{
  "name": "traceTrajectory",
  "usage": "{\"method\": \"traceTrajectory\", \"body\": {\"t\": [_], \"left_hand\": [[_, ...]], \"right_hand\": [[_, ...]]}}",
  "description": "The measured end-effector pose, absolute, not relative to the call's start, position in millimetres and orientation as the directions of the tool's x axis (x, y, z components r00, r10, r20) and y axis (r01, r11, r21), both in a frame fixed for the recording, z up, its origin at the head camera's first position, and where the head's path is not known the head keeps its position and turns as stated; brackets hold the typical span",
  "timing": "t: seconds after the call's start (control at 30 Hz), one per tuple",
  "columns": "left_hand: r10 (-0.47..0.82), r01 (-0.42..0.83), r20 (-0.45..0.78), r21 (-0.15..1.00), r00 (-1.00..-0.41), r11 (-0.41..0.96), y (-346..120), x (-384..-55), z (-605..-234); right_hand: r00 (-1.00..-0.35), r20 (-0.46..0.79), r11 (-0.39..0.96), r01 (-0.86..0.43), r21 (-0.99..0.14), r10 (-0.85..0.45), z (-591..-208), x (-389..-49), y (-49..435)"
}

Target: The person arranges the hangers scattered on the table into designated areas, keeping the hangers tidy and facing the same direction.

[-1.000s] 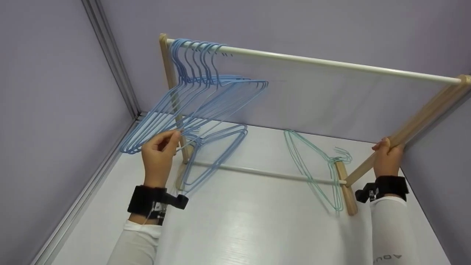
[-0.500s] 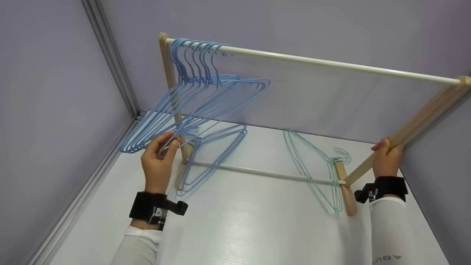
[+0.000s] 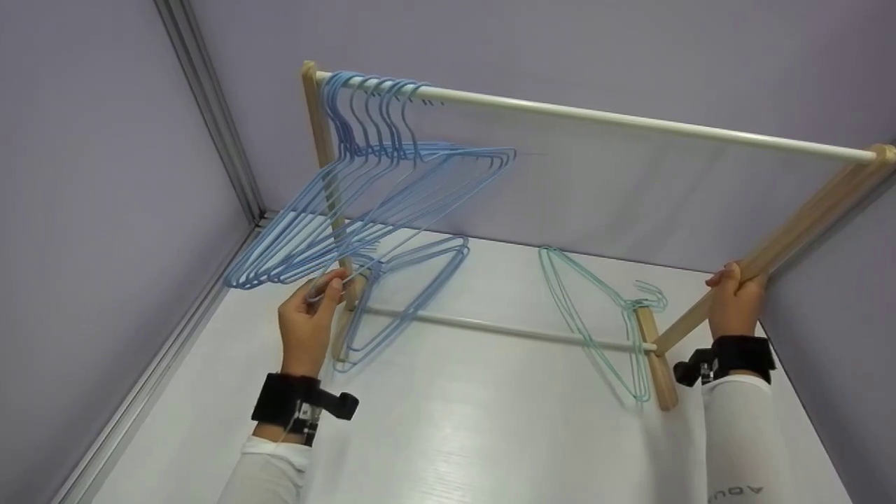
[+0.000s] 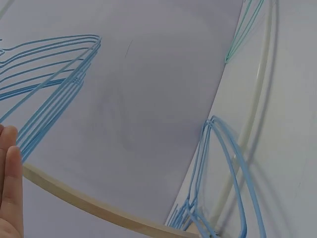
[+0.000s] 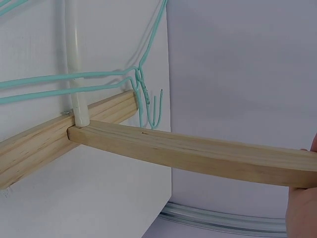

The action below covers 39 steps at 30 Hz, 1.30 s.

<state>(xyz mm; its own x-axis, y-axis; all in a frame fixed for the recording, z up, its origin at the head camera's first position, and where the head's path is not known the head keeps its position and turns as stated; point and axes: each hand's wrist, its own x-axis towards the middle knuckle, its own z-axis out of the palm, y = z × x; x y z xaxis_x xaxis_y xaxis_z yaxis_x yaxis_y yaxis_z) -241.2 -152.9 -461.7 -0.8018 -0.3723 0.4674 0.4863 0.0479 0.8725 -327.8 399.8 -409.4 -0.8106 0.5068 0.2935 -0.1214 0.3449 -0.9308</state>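
Note:
Several blue wire hangers [image 3: 341,129] hang by their hooks at the left end of the white top rail [image 3: 595,114]. My left hand [image 3: 304,329] pinches the near lower corner of the frontmost one between thumb and fingers. In the left wrist view my fingers [image 4: 11,173] show only at the left edge, beside the hangers' wires. Over on the right, my right hand [image 3: 736,308] grips the rack's slanted wooden side post [image 3: 815,213]. The right wrist view shows that post [image 5: 198,158] with part of the hand at the right edge.
More blue hangers [image 3: 402,315] lean over the white lower rail [image 3: 490,326] at left. Green hangers [image 3: 570,308] lean there at right, by the wooden foot [image 3: 661,378]. The white floor [image 3: 476,427] lies in front, and purple-grey walls [image 3: 630,203] close in behind and on both sides.
My left hand has moved down and slightly right, and now pinches the front blue hanger's lower corner. The hanging hangers have shifted a little. My right hand has stayed on the post.

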Motion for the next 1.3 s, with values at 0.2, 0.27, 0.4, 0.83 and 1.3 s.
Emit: {"method": "traceTrajectory", "body": {"t": [0.2, 0.27, 0.4, 0.83, 1.3], "left_hand": [[-0.35, 0.447, 0.411, 0.894, -0.842, -0.024, -151, -243, -466], [-0.349, 0.438, 0.391, 0.897, -0.852, -0.063, -150, -243, -467], [-0.354, 0.411, 0.366, 0.91, -0.861, -0.059, -149, -243, -469], [-0.358, 0.351, 0.349, 0.934, -0.866, 0.063, -147, -245, -478], [-0.342, 0.007, 0.082, 0.976, -0.936, 0.216, -149, -268, -505]], "right_hand": [[-0.812, 0.301, 0.353, -0.126, -0.927, 0.5, -400, -318, 390], [-0.815, 0.3, 0.345, -0.131, -0.929, 0.496, -399, -317, 389], [-0.818, 0.297, 0.333, -0.139, -0.933, 0.492, -398, -316, 389], [-0.809, 0.332, 0.39, -0.14, -0.91, 0.485, -405, -322, 397], [-0.804, 0.313, 0.349, -0.142, -0.926, 0.505, -414, -331, 406]]}}
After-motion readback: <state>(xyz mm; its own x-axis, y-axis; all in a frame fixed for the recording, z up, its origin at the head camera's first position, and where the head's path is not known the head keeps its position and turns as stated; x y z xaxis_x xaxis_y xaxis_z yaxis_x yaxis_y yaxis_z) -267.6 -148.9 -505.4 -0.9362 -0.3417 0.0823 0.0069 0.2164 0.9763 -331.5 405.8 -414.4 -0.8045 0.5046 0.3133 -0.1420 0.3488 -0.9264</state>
